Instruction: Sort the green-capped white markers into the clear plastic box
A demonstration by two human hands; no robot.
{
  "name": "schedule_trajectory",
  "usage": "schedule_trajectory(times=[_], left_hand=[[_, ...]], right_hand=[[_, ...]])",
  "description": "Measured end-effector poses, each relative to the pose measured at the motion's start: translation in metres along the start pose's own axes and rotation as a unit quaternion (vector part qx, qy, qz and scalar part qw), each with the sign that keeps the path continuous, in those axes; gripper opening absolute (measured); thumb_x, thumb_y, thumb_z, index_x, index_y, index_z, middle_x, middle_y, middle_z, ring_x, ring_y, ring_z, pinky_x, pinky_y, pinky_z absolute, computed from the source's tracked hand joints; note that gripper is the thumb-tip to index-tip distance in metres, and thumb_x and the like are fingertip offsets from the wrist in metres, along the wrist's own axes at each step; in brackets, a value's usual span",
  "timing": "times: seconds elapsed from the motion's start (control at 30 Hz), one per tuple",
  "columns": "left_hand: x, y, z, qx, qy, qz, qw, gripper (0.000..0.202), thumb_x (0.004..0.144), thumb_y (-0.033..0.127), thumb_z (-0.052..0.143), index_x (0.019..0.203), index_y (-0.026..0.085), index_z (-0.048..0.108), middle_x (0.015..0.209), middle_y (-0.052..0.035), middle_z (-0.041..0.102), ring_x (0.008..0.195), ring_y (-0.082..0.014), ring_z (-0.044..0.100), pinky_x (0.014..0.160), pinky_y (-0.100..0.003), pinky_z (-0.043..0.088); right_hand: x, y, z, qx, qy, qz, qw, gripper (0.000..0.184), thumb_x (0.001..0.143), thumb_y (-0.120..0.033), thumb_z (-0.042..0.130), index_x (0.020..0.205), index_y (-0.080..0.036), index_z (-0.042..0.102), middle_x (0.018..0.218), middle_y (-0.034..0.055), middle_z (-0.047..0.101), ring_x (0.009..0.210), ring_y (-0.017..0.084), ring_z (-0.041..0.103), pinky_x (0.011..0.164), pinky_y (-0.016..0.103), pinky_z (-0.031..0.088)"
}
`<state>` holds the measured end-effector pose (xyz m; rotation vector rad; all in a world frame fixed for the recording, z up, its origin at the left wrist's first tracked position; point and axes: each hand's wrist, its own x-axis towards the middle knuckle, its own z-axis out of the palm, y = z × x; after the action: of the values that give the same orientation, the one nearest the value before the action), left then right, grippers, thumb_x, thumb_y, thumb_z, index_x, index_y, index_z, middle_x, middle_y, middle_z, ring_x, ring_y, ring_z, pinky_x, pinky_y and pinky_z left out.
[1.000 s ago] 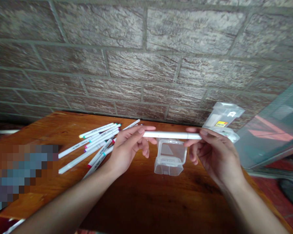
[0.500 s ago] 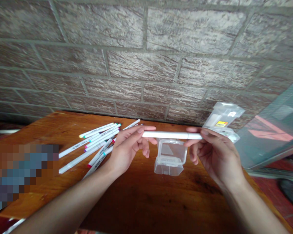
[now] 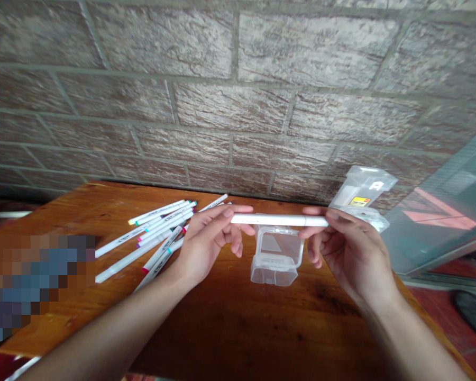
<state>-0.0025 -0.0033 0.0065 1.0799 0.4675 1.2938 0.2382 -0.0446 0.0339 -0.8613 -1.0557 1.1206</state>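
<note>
A white marker (image 3: 275, 219) is held level above the table, one end in each hand. My left hand (image 3: 206, 243) pinches its left end between thumb and fingers. At the right end, my right hand (image 3: 353, 248) grips it the same way, and the fingertips cover both ends. Beneath the marker, a clear plastic tray-like case part (image 3: 275, 270) rests on the wood. To the left lies a loose pile of white markers (image 3: 166, 219) with coloured ends, partly hidden behind my left hand and forearm.
A clear plastic case (image 3: 347, 196) with a yellow label stands behind my right hand, near the wall. The wooden table (image 3: 230, 328) meets a brick wall (image 3: 206, 106) at the back. On the right is a glass panel (image 3: 436, 211). A blurred-out patch covers the left side.
</note>
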Motion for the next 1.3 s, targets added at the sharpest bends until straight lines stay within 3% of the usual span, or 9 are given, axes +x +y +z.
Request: schedule_trajectory(times=[0.6,1.3], left_hand=[[0.0005,-0.0039,0.0005,0.062,0.011,0.026,0.998,0.030,0.095,0.041,0.081,0.109,0.015,0.085,0.079,-0.0077,0.082,0.046,-0.0107,0.058,0.047,-0.026,0.053],[0.0022,-0.0081,-0.0025,0.107,-0.018,0.064,0.992,0.017,0.095,0.027,0.084,0.110,0.018,0.084,0.078,-0.0031,0.082,0.047,-0.0066,0.062,0.048,-0.018,0.055]], right_hand=[[-0.0005,0.0014,0.0009,-0.011,-0.018,-0.020,1.000,0.020,0.093,-0.039,0.085,0.098,-0.020,0.087,0.074,0.0062,0.083,0.040,0.014,0.065,0.036,0.022,0.053],[0.0000,0.0051,0.0004,-0.038,-0.019,-0.041,0.998,0.020,0.085,-0.032,0.095,0.100,-0.021,0.088,0.072,0.0047,0.083,0.040,0.012,0.068,0.037,0.018,0.055]])
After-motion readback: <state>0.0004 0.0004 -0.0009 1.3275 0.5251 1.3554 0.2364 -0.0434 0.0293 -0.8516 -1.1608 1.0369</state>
